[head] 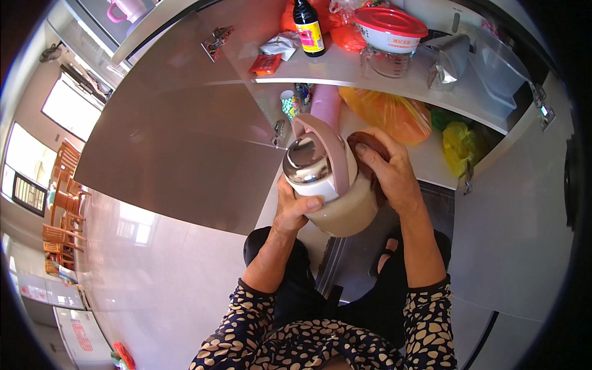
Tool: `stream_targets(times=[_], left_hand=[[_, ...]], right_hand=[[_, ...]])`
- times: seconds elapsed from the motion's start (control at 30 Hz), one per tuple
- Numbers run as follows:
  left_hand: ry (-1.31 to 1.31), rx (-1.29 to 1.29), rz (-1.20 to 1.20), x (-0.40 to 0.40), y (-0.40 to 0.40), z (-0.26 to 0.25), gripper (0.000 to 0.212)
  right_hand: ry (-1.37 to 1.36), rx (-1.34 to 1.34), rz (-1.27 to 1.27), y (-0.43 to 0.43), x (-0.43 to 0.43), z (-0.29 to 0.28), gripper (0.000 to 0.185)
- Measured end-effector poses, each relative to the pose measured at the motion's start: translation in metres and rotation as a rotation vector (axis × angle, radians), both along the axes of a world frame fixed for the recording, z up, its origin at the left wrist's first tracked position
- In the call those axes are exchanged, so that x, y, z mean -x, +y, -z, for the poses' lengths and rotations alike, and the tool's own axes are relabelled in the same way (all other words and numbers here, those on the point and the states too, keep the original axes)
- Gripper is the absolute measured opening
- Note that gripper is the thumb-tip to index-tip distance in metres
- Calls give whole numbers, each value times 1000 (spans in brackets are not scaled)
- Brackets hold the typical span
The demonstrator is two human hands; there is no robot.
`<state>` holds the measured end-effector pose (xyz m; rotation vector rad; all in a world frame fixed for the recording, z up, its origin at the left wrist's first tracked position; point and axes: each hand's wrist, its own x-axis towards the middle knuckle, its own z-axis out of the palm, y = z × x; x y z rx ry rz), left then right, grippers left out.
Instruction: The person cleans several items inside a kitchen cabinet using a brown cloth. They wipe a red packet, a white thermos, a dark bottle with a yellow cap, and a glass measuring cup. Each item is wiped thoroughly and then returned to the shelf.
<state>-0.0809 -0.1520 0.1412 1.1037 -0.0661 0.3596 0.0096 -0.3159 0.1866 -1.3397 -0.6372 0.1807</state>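
Note:
A beige insulated jug [349, 210] with a pink carrying handle and a chrome and white top is held tilted in front of the open cabinet. My left hand [293, 203] grips its near left side below the top, thumb to the front. On the other side, my right hand [388, 166] holds a brown cloth or pad [370, 145] against the jug's upper right side; whether that piece is part of the jug I cannot tell. The far fingers of both hands are partly hidden.
Open cabinet doors [185, 134] flank me. The upper shelf [337, 71] holds a dark sauce bottle [309, 30], a red-lidded bowl [391, 30], a glass measuring cup [391, 62] and plastic containers [497, 69]. Below lie an orange bag [393, 113] and a yellow bag [458, 143].

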Motion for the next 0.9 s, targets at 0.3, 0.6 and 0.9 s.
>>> stream_targets(times=[0.3,0.6,0.9], left_hand=[[39,126,-56,-5,0,-1,74],[60,443,-57,-17,14,21,64],[28,278,-127,-14,9,17,71]], right_hand=[[-262,122,192,8,8,6,23],[-1078,296,520,37,60,27,42],[-484,-2,339,21,22,16,27]])
